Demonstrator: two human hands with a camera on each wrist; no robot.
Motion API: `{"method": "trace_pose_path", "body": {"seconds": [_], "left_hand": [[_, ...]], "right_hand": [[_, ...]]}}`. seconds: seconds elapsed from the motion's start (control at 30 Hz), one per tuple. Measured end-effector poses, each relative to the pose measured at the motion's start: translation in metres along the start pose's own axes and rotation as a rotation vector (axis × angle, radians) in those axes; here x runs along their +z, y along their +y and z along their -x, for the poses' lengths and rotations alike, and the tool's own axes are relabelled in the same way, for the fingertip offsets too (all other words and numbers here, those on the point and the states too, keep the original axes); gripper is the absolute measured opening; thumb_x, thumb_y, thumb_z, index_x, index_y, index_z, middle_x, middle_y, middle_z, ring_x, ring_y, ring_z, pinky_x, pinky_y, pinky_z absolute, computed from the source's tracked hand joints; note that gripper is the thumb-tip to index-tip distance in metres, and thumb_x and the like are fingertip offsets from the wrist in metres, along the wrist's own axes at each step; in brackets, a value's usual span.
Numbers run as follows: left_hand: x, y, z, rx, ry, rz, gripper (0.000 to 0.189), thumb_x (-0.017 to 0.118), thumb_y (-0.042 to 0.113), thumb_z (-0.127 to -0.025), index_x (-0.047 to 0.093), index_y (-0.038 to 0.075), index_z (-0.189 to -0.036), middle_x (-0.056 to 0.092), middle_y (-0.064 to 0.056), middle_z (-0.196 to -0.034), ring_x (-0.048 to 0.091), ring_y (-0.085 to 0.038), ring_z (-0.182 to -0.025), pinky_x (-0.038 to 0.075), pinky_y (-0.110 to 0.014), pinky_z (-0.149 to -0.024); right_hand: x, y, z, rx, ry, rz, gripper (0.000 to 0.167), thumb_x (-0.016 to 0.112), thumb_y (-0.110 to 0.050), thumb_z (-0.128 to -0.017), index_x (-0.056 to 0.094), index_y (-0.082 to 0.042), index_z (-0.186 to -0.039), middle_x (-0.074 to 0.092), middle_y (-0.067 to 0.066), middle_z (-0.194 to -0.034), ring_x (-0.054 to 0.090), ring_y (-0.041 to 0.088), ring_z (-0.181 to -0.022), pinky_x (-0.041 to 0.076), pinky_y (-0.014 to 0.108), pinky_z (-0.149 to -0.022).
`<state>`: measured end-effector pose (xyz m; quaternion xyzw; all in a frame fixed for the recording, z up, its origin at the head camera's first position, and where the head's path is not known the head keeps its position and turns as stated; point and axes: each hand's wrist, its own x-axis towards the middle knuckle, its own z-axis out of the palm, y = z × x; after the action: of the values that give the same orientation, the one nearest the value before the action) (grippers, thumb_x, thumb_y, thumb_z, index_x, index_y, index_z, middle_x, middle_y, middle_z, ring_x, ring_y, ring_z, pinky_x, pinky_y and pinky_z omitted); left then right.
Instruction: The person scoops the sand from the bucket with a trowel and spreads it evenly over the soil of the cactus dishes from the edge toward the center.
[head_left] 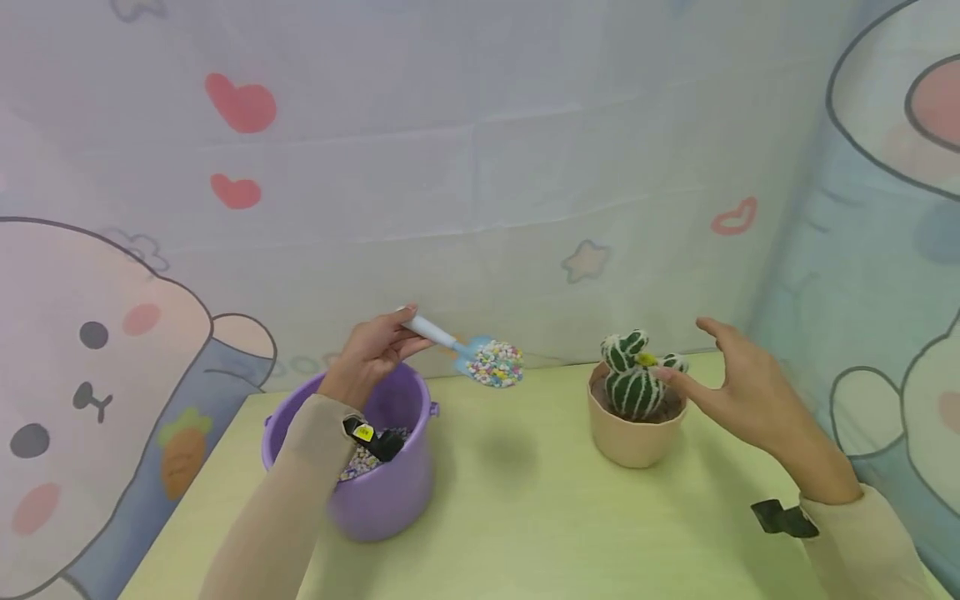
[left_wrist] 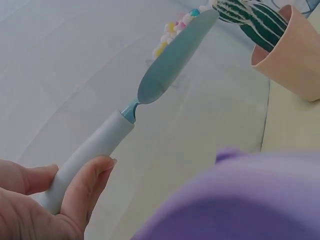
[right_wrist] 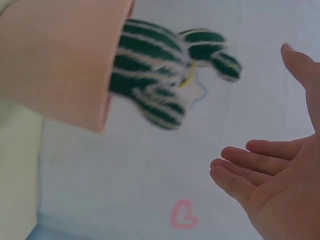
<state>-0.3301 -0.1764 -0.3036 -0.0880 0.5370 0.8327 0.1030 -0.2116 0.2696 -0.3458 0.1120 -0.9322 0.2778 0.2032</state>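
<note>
My left hand (head_left: 375, 348) grips the white handle (left_wrist: 92, 155) of a small blue shovel (head_left: 463, 353), held in the air over the far side of a purple bucket (head_left: 386, 500). Multicoloured pebbles (head_left: 497, 364) are heaped on its blade. More pebbles (head_left: 363, 460) lie inside the bucket, partly hidden by the left forearm. To the right stands a peach pot (head_left: 633, 440) with a green-and-white striped cactus (head_left: 633, 392) and brown filling. My right hand (head_left: 757, 400) hovers beside the pot with thumb and fingers spread, holding nothing; the right wrist view shows it apart from the cactus.
Bucket and pot stand on a yellow-green table (head_left: 510, 517). A printed cloth (head_left: 480, 192) with hearts and cartoon animals hangs right behind the table's back edge and along both sides. Between bucket and pot lies a stretch of tabletop.
</note>
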Motion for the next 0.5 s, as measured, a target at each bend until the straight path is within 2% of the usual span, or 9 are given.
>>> {"method": "trace_pose_path", "body": {"seconds": [0.07, 0.17, 0.23, 0.33, 0.43, 0.5], "left_hand": [[0.006, -0.001, -0.002, 0.0, -0.001, -0.015, 0.012, 0.058, 0.012, -0.108, 0.064, 0.005, -0.115, 0.076, -0.017, -0.084, 0.081, -0.026, -0.076, 0.068, -0.034, -0.083], [0.015, -0.003, -0.005, -0.001, -0.012, -0.036, 0.029, 0.057, 0.012, -0.109, 0.06, 0.003, -0.137, 0.075, -0.016, -0.083, 0.081, -0.024, -0.076, 0.068, -0.034, -0.084], [0.021, -0.005, -0.007, -0.005, -0.008, -0.047, 0.036, 0.057, 0.012, -0.109, 0.056, 0.003, -0.143, 0.075, -0.015, -0.084, 0.081, -0.025, -0.078, 0.067, -0.035, -0.087], [0.03, -0.007, -0.011, -0.012, -0.001, -0.051, 0.035, 0.057, 0.013, -0.109, 0.056, 0.001, -0.142, 0.075, -0.015, -0.085, 0.079, -0.032, -0.096, 0.065, -0.036, -0.092], [0.039, -0.011, -0.015, -0.016, 0.002, -0.056, 0.037, 0.058, 0.013, -0.109, 0.054, 0.0, -0.143, 0.073, -0.016, -0.088, 0.068, -0.037, -0.121, 0.063, -0.038, -0.098], [0.044, -0.014, -0.019, -0.02, -0.002, -0.055, 0.042, 0.058, 0.012, -0.108, 0.052, -0.001, -0.147, 0.073, -0.017, -0.089, 0.061, -0.04, -0.13, 0.063, -0.038, -0.097]], "right_hand": [[0.002, 0.007, -0.002, 0.037, -0.051, 0.007, 0.102, 0.077, -0.053, -0.094, 0.029, 0.009, -0.16, 0.04, 0.039, -0.158, 0.042, 0.062, -0.14, 0.044, 0.078, -0.109], [0.006, 0.019, -0.003, 0.064, -0.109, 0.019, 0.107, 0.074, -0.056, -0.095, 0.023, 0.011, -0.161, 0.034, 0.041, -0.16, 0.038, 0.064, -0.143, 0.04, 0.079, -0.113], [0.01, 0.027, -0.002, 0.076, -0.14, 0.024, 0.108, 0.072, -0.056, -0.096, 0.02, 0.011, -0.162, 0.032, 0.042, -0.161, 0.037, 0.064, -0.143, 0.039, 0.079, -0.113], [0.018, 0.039, 0.001, 0.085, -0.185, 0.016, 0.108, 0.069, -0.057, -0.098, 0.015, 0.009, -0.164, 0.027, 0.041, -0.164, 0.035, 0.064, -0.144, 0.039, 0.079, -0.113], [0.025, 0.048, 0.002, 0.092, -0.227, 0.008, 0.108, 0.067, -0.057, -0.1, 0.01, 0.008, -0.165, 0.022, 0.04, -0.166, 0.033, 0.064, -0.146, 0.039, 0.079, -0.113], [0.029, 0.052, 0.002, 0.094, -0.251, -0.002, 0.111, 0.066, -0.058, -0.1, 0.006, 0.008, -0.165, 0.018, 0.04, -0.167, 0.031, 0.063, -0.148, 0.038, 0.078, -0.115]]}}
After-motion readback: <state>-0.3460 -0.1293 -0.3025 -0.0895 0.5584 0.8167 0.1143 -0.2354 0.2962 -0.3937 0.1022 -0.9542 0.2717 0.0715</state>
